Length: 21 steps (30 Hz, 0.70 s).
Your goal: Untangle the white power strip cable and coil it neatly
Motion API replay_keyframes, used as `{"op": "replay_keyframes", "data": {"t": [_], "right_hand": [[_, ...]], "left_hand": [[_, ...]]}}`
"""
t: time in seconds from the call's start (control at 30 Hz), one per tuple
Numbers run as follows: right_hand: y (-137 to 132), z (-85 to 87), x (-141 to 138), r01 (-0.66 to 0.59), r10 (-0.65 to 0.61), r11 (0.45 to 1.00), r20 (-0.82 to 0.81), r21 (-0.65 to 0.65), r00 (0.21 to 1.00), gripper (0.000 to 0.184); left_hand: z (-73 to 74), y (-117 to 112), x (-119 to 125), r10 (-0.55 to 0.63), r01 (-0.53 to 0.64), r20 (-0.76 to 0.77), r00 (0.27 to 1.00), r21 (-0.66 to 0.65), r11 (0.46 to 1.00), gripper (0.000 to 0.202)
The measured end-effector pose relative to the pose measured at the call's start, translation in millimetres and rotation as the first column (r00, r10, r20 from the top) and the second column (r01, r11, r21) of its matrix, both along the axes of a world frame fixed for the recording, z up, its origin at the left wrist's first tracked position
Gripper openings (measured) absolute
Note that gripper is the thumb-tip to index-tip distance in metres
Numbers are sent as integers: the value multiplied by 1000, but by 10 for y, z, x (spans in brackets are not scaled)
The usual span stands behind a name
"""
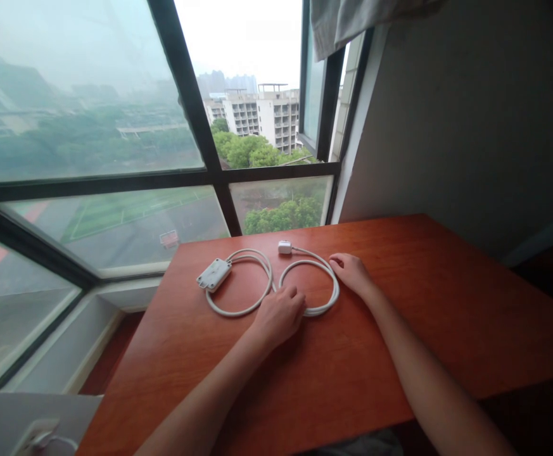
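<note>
A white cable [238, 313] lies on the table in two round loops, side by side. At its left end is a flat white box [215, 275] with dark spots near its corners. The other end carries a small white plug [284, 247] beyond the right loop. My left hand [282, 315] is closed over the cable where the loops meet, and it hides that crossing. The curled fingers of my right hand [349, 271] pinch the outer right side of the right loop.
The reddish-brown wooden table [352, 354] reaches to dark-framed windows [214, 177], one pane of which stands open. A grey wall [447, 126] rises at the right. At the lower left, a white socket with a plugged-in cord [43, 438] sits below the table's level.
</note>
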State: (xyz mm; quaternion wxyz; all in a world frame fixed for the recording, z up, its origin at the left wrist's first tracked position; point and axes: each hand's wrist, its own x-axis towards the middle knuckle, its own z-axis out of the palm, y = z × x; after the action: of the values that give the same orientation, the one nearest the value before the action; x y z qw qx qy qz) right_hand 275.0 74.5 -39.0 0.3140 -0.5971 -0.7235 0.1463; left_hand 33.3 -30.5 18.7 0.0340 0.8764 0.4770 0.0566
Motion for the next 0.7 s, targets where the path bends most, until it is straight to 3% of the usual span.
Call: {"op": "replay_keyframes", "data": {"t": [0.1,0.3,0.47,0.6,0.7], "right_hand": [[-30,17,-73,-30,30,1000,28,-5,999,23],[-35,43,-34,-25,28,998,67,-53,997,18],[-51,91,-56,28,-9,994,173,-106,985,13],[-93,144,-103,151,-117,983,266,-108,957,6],[-126,216,-55,182,-166,965,96,-191,981,11]], "left_hand": [[28,-81,19,-29,29,-4,1000,-6,1000,20],[72,-305,232,-321,320,-30,947,-14,947,14],[40,-237,183,-237,237,-8,971,82,968,19],[31,-92,21,-229,228,7,973,58,972,16],[21,-23,-70,-271,269,82,959,34,963,14]]}}
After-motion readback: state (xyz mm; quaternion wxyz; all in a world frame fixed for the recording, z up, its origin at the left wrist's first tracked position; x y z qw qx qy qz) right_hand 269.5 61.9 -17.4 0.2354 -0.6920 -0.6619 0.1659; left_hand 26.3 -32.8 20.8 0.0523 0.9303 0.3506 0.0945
